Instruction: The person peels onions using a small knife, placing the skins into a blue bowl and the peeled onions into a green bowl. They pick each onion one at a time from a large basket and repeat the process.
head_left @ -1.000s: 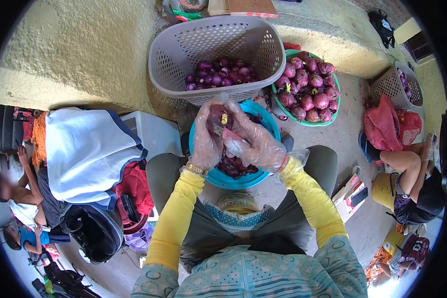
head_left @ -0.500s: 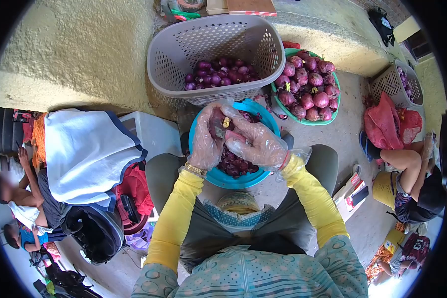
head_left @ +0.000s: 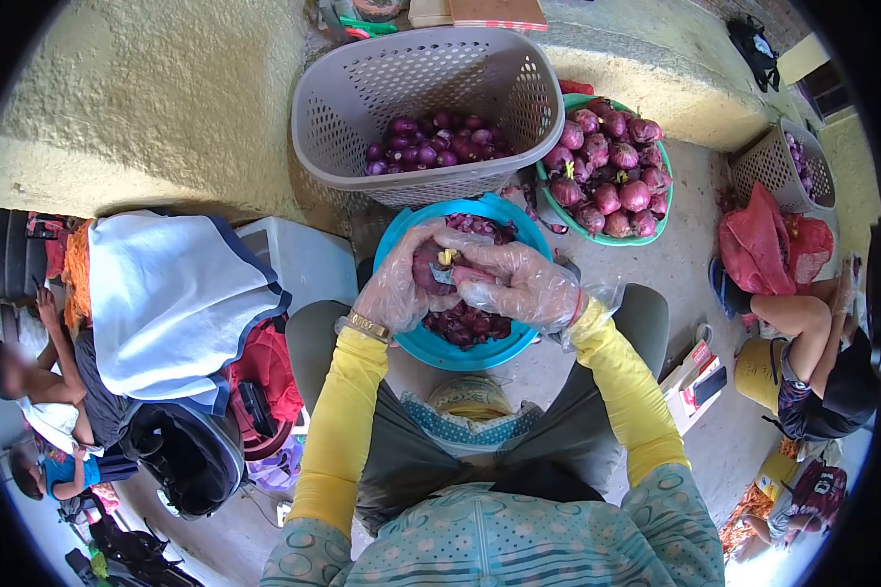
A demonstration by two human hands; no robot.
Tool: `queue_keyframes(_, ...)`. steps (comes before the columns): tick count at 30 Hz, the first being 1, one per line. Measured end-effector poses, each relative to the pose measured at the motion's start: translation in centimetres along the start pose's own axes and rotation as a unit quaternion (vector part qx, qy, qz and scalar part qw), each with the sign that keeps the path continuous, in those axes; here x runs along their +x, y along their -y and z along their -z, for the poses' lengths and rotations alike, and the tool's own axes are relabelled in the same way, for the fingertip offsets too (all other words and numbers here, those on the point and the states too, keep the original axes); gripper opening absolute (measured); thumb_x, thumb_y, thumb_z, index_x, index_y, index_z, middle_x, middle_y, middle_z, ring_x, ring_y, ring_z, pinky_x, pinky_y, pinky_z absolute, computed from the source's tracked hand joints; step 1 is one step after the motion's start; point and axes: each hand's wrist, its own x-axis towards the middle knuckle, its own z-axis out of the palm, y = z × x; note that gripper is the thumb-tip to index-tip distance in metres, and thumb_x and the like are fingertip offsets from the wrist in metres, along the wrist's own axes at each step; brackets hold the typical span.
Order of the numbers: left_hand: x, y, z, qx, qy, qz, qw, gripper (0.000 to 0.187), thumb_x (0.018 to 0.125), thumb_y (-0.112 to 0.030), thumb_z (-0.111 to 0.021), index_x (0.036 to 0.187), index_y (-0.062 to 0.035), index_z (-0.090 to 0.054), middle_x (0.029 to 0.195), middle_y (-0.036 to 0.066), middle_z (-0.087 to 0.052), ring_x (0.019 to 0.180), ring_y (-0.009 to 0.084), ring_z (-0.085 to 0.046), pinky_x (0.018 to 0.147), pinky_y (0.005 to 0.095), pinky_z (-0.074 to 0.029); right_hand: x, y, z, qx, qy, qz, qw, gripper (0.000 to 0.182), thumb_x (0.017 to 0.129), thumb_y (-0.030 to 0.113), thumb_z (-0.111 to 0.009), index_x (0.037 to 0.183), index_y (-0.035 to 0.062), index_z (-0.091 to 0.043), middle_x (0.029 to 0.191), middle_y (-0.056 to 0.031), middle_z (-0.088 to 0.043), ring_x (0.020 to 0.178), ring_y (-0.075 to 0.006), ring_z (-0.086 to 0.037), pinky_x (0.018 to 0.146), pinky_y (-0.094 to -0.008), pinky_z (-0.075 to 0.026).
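Note:
My left hand (head_left: 398,286), in a clear plastic glove, is closed around a red onion (head_left: 425,270) with a pale yellow spot at its top. My right hand (head_left: 540,284), gloved the same way, grips a small knife (head_left: 443,276) whose grey blade lies against the onion. Part of its pinkish handle shows between the fingers. Both hands are above a blue basin (head_left: 531,235) that holds dark red onion skins (head_left: 468,327).
Beyond the basin stands a grey perforated basket (head_left: 323,147) with shiny peeled onions (head_left: 431,147). To its right is a green tub (head_left: 664,210) heaped with unpeeled onions (head_left: 622,157). Other people sit at both sides, near a red mesh sack (head_left: 754,245) on the right.
Both hands have come slightly lower and nearer to my body with the onion and knife. The onion is turned a little, and more skins show behind the hands.

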Motion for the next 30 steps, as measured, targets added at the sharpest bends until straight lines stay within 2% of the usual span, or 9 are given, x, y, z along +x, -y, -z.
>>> queue_keyframes(5, 2.0, 0.8, 1.1, -0.222, 0.142, 0.101, 0.959, 0.058, 0.106, -0.047, -0.048, 0.145, -0.0056, -0.045, 0.139, 0.011, -0.055, 0.124, 0.0244, -0.058, 0.098, 0.0412, -0.056, 0.1, -0.2, -0.4, -0.035, -0.027, 0.035, 0.998, 0.059, 0.102, 0.019, -0.063, 0.153, -0.0005, -0.04, 0.15, -0.0076, -0.049, 0.132, -0.0138, -0.048, 0.114, -0.0311, -0.037)
queue_keyframes(10, 2.8, 2.3, -2.4, -0.163, -0.006, -0.165, 0.973, 0.061, 0.106, -0.056, -0.042, 0.141, -0.0065, -0.05, 0.134, 0.01, -0.056, 0.12, 0.0228, -0.06, 0.101, 0.0387, -0.053, 1.0, 0.2, -1.5, 0.159, -0.143, 0.015, 0.977, 0.059, 0.104, 0.009, -0.058, 0.157, -0.0001, -0.033, 0.147, -0.0065, -0.049, 0.13, -0.0104, -0.047, 0.112, -0.0286, -0.038)
queue_keyframes(15, 2.4, 2.6, -1.7, -0.201, -0.096, -0.047, 0.974, 0.063, 0.106, -0.058, -0.036, 0.142, -0.0076, -0.047, 0.133, 0.01, -0.056, 0.119, 0.0223, -0.06, 0.102, 0.0397, -0.053, 0.8, -0.2, -1.4, 0.089, -0.108, 0.02, 0.99, 0.059, 0.104, 0.011, -0.058, 0.157, 0.0004, -0.034, 0.138, -0.0026, -0.054, 0.121, -0.0078, -0.049, 0.106, -0.0259, -0.041)
queue_keyframes(18, 2.3, 3.1, 0.0, -0.269, -0.026, -0.014, 0.963, 0.058, 0.104, -0.039, -0.055, 0.148, -0.006, -0.038, 0.135, 0.012, -0.055, 0.122, 0.0242, -0.059, 0.105, 0.0403, -0.051, 0.4, 0.0, -1.1, 0.097, -0.084, 0.01, 0.992, 0.06, 0.104, 0.013, -0.06, 0.157, 0.0004, -0.035, 0.133, -0.0012, -0.056, 0.115, -0.0063, -0.051, 0.102, -0.0246, -0.043)
queue_keyframes(20, 1.8, 4.2, 0.6, 0.056, 0.012, -0.253, 0.966, 0.077, 0.092, -0.009, -0.073, 0.153, -0.003, -0.028, 0.138, 0.015, -0.053, 0.125, 0.0268, -0.058, 0.109, 0.0412, -0.048, 0.1, 0.4, -1.0, 0.105, -0.078, 0.003, 0.991, 0.06, 0.104, 0.014, -0.06, 0.156, 0.0001, -0.036, 0.131, -0.0011, -0.057, 0.112, -0.0055, -0.051, 0.1, -0.0242, -0.044)
queue_keyframes(21, 1.4, 3.3, 0.3, 0.056, 0.012, -0.253, 0.966, 0.077, 0.092, -0.009, -0.073, 0.153, -0.003, -0.028, 0.138, 0.015, -0.053, 0.125, 0.0268, -0.058, 0.109, 0.0412, -0.048, 0.1, 0.6, -0.8, 0.088, -0.072, -0.006, 0.993, 0.06, 0.104, 0.014, -0.061, 0.157, 0.0001, -0.036, 0.13, -0.0008, -0.058, 0.111, -0.0051, -0.051, 0.099, -0.0239, -0.044)
queue_keyframes(23, 0.4, 0.7, -0.5, 0.046, 0.0, -0.175, 0.983, 0.056, 0.102, -0.063, -0.044, 0.131, -0.0163, -0.059, 0.123, 0.0, -0.064, 0.11, 0.0136, -0.061, 0.089, 0.0336, -0.051, -0.1, 0.6, -0.6, 0.071, -0.067, -0.014, 0.995, 0.06, 0.104, 0.015, -0.061, 0.157, 0.0, -0.035, 0.129, -0.0006, -0.058, 0.109, -0.0047, -0.051, 0.098, -0.0236, -0.045)
queue_keyframes(27, 0.7, 0.9, 0.3, 0.035, 0.012, -0.133, 0.99, 0.06, 0.103, -0.063, -0.044, 0.136, -0.0142, -0.056, 0.126, 0.003, -0.063, 0.115, 0.0162, -0.06, 0.095, 0.0376, -0.052, -0.2, 0.8, -0.9, 0.089, -0.065, -0.024, 0.994, 0.06, 0.105, 0.015, -0.06, 0.157, 0.0006, -0.035, 0.128, 0.0001, -0.059, 0.11, -0.0047, -0.052, 0.097, -0.0238, -0.046)
queue_keyframes(30, 2.4, 1.6, -0.3, -0.283, 0.102, -0.046, 0.953, 0.067, 0.103, -0.047, -0.056, 0.151, -0.0051, -0.033, 0.141, 0.013, -0.052, 0.129, 0.0253, -0.055, 0.11, 0.0423, -0.046, 0.5, 0.3, -1.1, 0.121, -0.13, -0.047, 0.983, 0.059, 0.105, 0.014, -0.058, 0.157, 0.0008, -0.034, 0.13, -0.001, -0.059, 0.113, -0.0055, -0.052, 0.1, -0.0252, -0.045)
